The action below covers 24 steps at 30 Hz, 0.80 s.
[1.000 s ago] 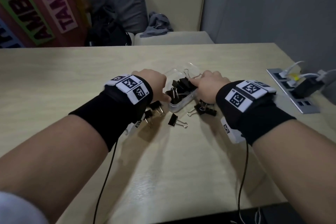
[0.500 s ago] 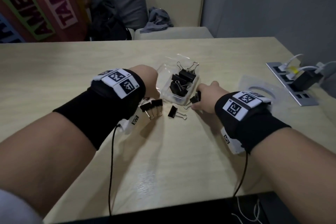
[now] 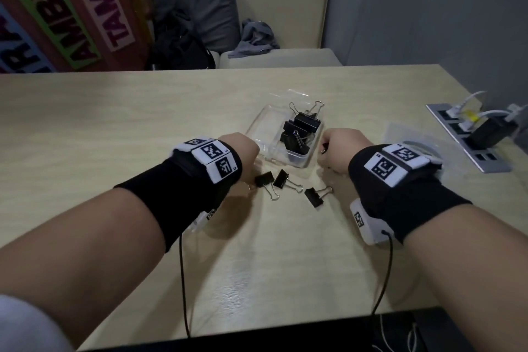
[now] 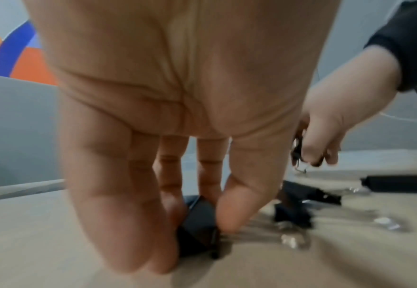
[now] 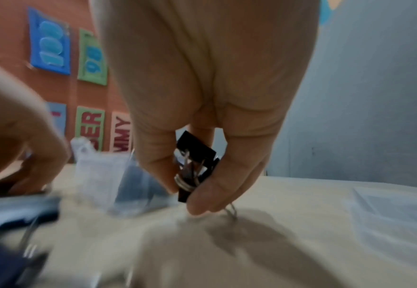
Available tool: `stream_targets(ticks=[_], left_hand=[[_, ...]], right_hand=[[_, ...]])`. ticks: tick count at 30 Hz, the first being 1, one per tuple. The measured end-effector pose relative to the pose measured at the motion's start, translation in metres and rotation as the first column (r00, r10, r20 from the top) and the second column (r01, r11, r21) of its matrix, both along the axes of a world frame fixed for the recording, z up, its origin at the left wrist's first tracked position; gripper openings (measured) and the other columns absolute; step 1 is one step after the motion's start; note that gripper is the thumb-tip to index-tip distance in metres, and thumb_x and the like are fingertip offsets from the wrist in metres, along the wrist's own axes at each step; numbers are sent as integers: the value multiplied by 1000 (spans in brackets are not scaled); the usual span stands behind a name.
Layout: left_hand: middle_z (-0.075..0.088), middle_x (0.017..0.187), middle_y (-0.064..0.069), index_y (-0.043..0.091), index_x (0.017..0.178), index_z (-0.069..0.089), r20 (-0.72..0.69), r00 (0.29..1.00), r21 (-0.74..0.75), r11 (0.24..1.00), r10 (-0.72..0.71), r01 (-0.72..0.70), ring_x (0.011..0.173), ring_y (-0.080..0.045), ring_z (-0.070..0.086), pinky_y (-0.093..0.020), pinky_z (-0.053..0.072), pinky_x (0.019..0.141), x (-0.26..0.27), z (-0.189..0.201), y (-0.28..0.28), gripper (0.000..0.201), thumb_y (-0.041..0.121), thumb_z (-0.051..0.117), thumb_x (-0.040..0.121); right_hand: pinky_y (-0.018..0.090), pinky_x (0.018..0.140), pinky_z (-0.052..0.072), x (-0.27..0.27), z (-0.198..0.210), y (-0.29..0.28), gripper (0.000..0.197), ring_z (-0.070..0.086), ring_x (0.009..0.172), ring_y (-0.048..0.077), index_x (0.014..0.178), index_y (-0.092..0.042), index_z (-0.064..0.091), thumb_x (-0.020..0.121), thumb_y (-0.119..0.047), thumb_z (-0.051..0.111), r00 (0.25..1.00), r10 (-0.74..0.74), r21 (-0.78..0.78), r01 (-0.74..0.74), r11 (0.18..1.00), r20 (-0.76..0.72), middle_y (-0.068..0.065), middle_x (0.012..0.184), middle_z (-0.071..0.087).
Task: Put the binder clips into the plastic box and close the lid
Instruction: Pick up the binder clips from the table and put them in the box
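Table: clips inside right grip, beside box.

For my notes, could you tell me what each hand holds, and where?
Left hand pinches a clip by its black body on the table; right hand holds clips at their handles.

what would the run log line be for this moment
left hand: pinching binder clip on table | right hand: holding clips | plastic box: open, partly filled | loose clips: beside box
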<state>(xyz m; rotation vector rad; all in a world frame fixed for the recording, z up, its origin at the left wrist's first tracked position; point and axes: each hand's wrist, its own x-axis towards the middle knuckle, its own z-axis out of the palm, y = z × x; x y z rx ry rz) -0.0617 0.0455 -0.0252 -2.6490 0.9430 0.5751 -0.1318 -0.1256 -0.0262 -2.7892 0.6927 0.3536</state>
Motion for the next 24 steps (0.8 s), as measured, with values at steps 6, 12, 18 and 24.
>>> stream_targets(ticks=[6, 12, 18, 24], left_hand=[[74, 101, -6, 10, 104, 69, -22, 999, -41, 999, 26, -27, 97, -24, 68, -30, 50, 71, 12, -3, 11, 35, 38, 68, 83], [78, 90, -3, 12, 95, 75, -43, 994, -2, 995, 97, -97, 77, -21, 67, -27, 49, 62, 17, 3, 17, 36, 43, 70, 76], [77, 75, 1, 11, 92, 73, -115, 962, -265, 926, 247, -270, 53, -9, 59, -21, 47, 54, 28, 34, 21, 19, 27, 64, 85], [77, 77, -2, 8, 88, 74, -120, 940, -538, 775, 320, -333, 84, -21, 76, -36, 61, 80, 37, 48, 7, 15, 20, 65, 84]], right_hand=[[43, 85, 58, 14, 33, -10, 21, 71, 90, 27, 105, -8, 63, 86, -16, 61, 941, -182, 177, 134, 975, 287, 8, 100, 70], [36, 80, 60, 46, 31, 33, 13, 71, 86, 21, 97, -16, 67, 84, -13, 65, 911, -99, 343, -49, 938, 400, -6, 86, 60], [25, 74, 43, 62, 30, 51, 47, 56, 93, 14, 130, -25, 57, 85, -16, 67, 946, 76, 239, -157, 958, 316, -2, 124, 63], [28, 92, 43, 61, 36, 41, 67, 55, 123, 22, 148, -25, 33, 89, -29, 64, 967, 47, 315, -128, 940, 251, 5, 143, 51]])
